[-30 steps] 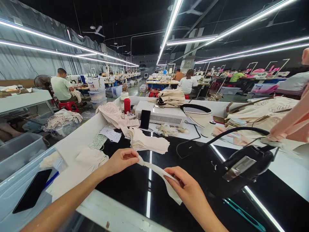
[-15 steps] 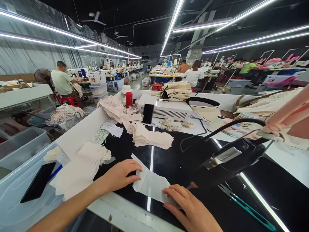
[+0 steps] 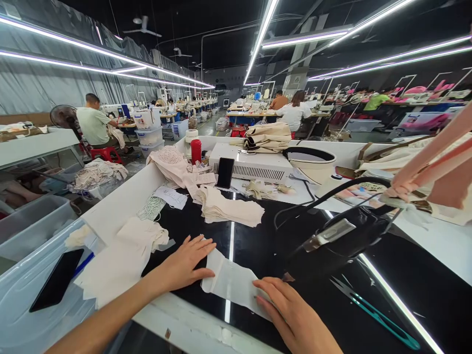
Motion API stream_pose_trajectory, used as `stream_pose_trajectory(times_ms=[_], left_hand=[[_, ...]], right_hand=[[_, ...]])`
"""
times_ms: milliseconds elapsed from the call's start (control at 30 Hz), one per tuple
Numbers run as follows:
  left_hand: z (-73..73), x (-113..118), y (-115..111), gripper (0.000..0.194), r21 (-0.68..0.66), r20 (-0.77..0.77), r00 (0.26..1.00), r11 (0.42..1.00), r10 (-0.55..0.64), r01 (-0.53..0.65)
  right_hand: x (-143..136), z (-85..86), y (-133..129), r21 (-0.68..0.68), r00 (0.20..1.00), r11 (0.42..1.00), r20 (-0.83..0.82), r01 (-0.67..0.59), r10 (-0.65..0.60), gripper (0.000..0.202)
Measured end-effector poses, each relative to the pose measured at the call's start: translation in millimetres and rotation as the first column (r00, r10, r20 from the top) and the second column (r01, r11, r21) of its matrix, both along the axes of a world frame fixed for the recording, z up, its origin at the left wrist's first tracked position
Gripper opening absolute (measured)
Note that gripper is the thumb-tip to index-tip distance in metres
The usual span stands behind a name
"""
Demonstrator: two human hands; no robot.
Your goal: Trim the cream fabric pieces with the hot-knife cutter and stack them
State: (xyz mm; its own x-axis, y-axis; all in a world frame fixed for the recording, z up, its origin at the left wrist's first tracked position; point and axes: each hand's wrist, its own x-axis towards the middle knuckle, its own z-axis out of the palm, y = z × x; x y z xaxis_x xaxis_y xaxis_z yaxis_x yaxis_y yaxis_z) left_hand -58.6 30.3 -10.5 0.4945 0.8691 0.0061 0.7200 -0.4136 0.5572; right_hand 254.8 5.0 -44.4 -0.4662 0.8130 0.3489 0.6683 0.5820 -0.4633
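Down it comes: held aloft a second ago, the thin, whitish fabric strip (image 3: 234,281) now lies flat on the glossy black worktop panel (image 3: 250,250)! The bare left hand (image 3: 184,264) has flattened too, fingers loose across one end, pinching nothing; the bare right hand (image 3: 291,309) rests relaxed over the other, unclenched. Good technique here, I'd judge: light pressure, smooth outward, no stretching, edges kept uncurled.

Bright strip lts (image 3: 259,42) hang under dk ceiling (image 3: 210,14).
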Motion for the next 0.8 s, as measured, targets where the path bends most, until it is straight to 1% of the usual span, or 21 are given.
stream_pose_trajectory(times_ms=[67, 133, 200, 233, 300, 333, 367, 467, 567, 633, 700, 800], left_hand=[[-1.6, 1.8, 4.6, 0.047, 0.032, 0.057, 0.996, 0.997, 0.062, -0.064], [-1.8, 6.1, 10.7, 0.038, 0.058, 0.088, 0.990, 0.992, 0.107, -0.112], [-1.0, 11.8, 16.8, 0.031, 0.065, 0.101, 0.987, 0.989, 0.125, -0.132], [-0.5, 14.7, 19.3, 0.026, 0.064, 0.113, 0.985, 0.988, 0.133, -0.141], [0.2, 19.1, 23.1, 0.015, 0.052, 0.146, 0.978, 0.986, 0.149, -0.158], [0.5, 20.4, 24.5, 0.011, 0.042, 0.167, 0.974, 0.986, 0.154, -0.163], [0.7, 20.9, 25.8, 0.010, 0.030, 0.191, 0.969, 0.985, 0.160, -0.169], [3.7, 18.8, 30.7, 0.008, -0.030, 0.274, 0.944, 0.983, 0.183, -0.181], [13.7, 14.0, 40.5, 0.002, -0.111, 0.365, 0.906, 0.976, 0.214, -0.186], [24.6, 11.0, 51.3, 0.008, -0.144, 0.428, 0.873, 0.971, 0.235, -0.191], [37.3, 8.6, 66.6, 0.014, -0.162, 0.490, 0.834, 0.966, 0.254, -0.200], [54.8, 5.8, 98.5, 0.021, -0.189, 0.569, 0.775, 0.961, 0.275, -0.202]], right_hand=[[-3.4, -2.0, 5.2, 0.028, 0.999, 0.999, 0.012, 0.031, -0.032, 0.037], [-8.5, -4.1, 13.3, 0.037, 0.996, 0.997, 0.043, 0.070, -0.072, 0.041], [-14.2, -7.3, 23.4, 0.061, 0.993, 0.994, 0.073, 0.093, -0.097, 0.042], [-17.1, -8.9, 28.4, 0.077, 0.992, 0.993, 0.080, 0.090, -0.096, 0.039], [-22.3, -10.4, 36.5, 0.083, 0.996, 0.995, 0.068, 0.057, -0.062, 0.025], [-24.6, -9.7, 39.0, 0.066, 0.998, 0.997, 0.045, 0.037, -0.040, 0.020], [-26.8, -7.8, 40.6, 0.037, 1.000, 0.999, 0.010, 0.022, -0.022, 0.019], [-31.9, 4.3, 42.3, -0.117, 0.992, 0.993, -0.120, 0.020, -0.034, 0.025], [-35.7, 21.7, 48.8, -0.259, 0.970, 0.965, -0.224, 0.038, -0.098, 0.032], [-38.0, 34.2, 59.3, -0.274, 0.954, 0.961, -0.273, 0.047, -0.125, 0.033], [-40.2, 46.7, 74.5, -0.246, 0.943, 0.966, -0.295, 0.081, -0.155, 0.034], [-43.0, 62.7, 102.9, -0.204, 0.928, 0.967, -0.307, 0.154, -0.213, 0.033]])
